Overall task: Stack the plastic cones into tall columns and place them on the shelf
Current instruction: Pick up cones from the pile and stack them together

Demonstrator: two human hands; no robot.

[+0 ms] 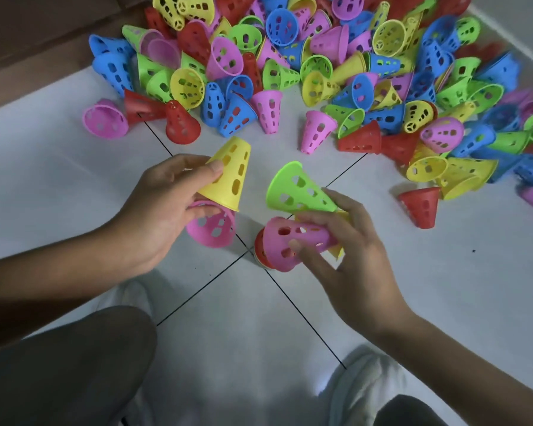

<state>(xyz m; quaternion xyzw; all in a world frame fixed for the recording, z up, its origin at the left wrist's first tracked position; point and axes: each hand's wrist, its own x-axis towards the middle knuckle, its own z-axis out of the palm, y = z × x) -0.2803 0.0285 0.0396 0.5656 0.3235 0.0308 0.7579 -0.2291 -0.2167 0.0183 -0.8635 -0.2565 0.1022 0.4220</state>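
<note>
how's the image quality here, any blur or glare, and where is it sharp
Head view: sharpest in the middle, where the left hand grips a yellow cone and the right hand holds a green cone; the cone pile smears toward the right edge; soft reflections on the white tiled floor; the shoes below look hazy; grout lines bow slightly from the wide lens.

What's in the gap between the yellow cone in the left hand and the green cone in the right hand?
Nothing: in the head view only bare white floor tile shows between the yellow cone and the green cone.
</note>
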